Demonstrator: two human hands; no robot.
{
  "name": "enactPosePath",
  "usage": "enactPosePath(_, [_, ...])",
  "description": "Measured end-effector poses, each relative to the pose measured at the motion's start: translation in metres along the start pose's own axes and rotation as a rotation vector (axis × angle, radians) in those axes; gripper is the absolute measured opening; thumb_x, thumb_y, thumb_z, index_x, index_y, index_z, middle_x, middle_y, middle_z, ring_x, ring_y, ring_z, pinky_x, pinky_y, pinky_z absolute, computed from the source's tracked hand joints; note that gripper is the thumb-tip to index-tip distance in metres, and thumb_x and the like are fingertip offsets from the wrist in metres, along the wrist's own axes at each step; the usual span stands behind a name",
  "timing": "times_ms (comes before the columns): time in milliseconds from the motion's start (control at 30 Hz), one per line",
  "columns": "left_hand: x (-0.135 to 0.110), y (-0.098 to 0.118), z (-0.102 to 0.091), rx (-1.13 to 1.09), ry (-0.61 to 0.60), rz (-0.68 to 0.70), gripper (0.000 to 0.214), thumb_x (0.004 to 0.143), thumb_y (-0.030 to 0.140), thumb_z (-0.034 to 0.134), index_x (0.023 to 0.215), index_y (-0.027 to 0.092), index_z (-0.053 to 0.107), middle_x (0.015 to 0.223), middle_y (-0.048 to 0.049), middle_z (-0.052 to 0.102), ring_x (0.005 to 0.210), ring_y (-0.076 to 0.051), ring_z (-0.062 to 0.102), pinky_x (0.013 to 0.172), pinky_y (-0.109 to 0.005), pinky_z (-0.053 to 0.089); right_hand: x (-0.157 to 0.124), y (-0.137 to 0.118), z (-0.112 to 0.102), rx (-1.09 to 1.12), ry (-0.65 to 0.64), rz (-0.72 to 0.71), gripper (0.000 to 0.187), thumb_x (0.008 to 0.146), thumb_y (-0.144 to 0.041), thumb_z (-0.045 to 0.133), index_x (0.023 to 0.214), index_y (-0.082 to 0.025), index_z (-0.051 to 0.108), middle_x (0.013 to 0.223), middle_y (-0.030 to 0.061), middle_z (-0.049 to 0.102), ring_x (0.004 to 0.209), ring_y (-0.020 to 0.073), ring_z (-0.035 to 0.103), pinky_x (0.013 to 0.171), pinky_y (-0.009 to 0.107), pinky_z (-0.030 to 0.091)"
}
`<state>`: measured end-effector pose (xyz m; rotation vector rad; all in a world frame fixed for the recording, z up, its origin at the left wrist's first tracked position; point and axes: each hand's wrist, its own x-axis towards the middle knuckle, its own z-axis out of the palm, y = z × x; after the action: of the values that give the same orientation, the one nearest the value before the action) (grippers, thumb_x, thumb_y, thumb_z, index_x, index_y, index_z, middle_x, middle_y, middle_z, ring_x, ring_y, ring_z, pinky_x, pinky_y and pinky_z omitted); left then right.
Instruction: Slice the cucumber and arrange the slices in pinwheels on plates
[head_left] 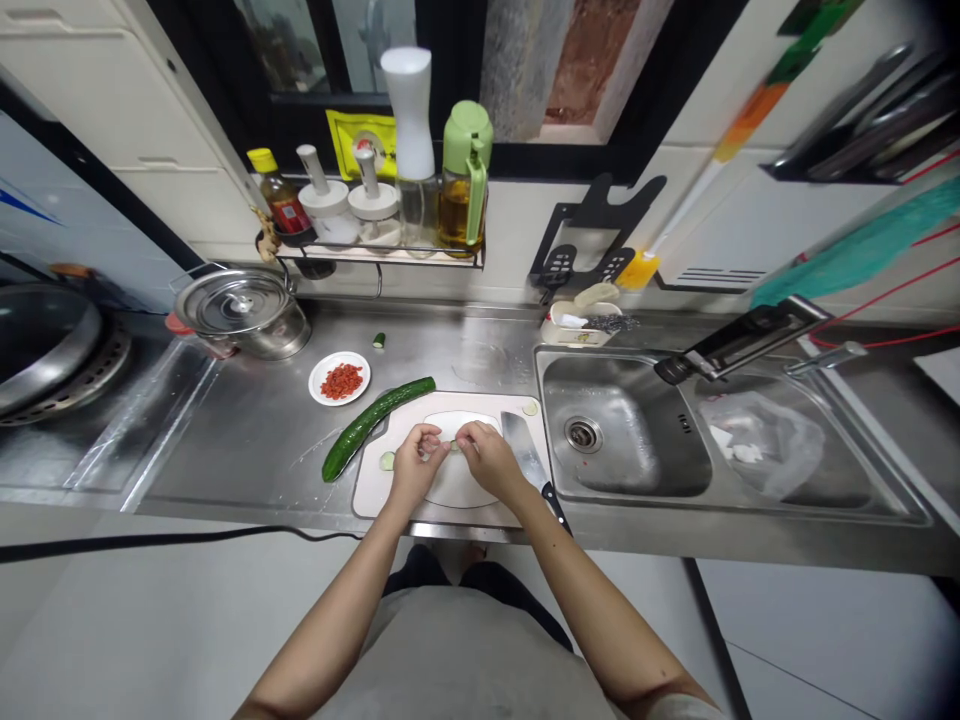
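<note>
My left hand (413, 462) and my right hand (487, 457) meet over the middle of a pale cutting board (375, 495), fingers curled in a pinch on small pale green cucumber slices (453, 446) between them. One loose cucumber slice (387, 461) lies left of my left hand. A whole cucumber (375, 423) rests diagonally across the board's left corner and the counter. A cleaver (529, 455) lies on the board's right side, handle toward me.
A small plate of red bits (340, 379) and a cucumber end (379, 340) sit behind the board. A lidded steel pot (244, 310) and wok (45, 350) stand left. The sink (622, 430) lies right, with a plastic bag (757, 445). A condiment rack (382, 215) lines the wall.
</note>
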<state>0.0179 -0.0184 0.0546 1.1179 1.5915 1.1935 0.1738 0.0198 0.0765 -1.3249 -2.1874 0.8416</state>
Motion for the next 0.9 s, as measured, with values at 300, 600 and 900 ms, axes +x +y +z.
enactPosePath(300, [0.002,0.016,0.005,-0.274,-0.328,-0.516,0.051,0.075,0.065,0.055,0.082,0.015,0.064,0.066,-0.0016,0.058,0.049,-0.006,0.041,0.046,-0.02,0.023,-0.003,-0.001,-0.009,-0.088,0.068,-0.106,0.024,0.096,-0.024,0.037,0.089,-0.02,0.059,0.089,0.0059,0.061,0.087,0.0195,0.049,0.078,0.029,0.037])
enactPosePath(600, [0.011,0.015,0.01,-0.321,-0.272,-0.422,0.04,0.062,0.052,0.072,0.073,0.016,0.057,0.066,0.0016,0.054,0.051,-0.005,0.039,0.046,-0.018,0.025,-0.008,0.011,-0.004,0.006,0.031,-0.045,0.02,0.094,-0.026,0.04,0.088,-0.02,0.059,0.086,0.0052,0.061,0.083,0.0184,0.051,0.076,0.029,0.038])
enactPosePath(900, [0.031,-0.03,0.022,-0.172,-0.206,-0.284,0.038,0.057,0.049,0.075,0.072,0.015,0.063,0.061,0.0017,0.058,0.055,-0.008,0.047,0.055,-0.021,0.036,0.003,0.042,0.019,0.108,-0.095,0.15,0.012,0.088,-0.022,0.048,0.085,-0.019,0.059,0.075,-0.0002,0.062,0.072,0.0141,0.053,0.066,0.023,0.034])
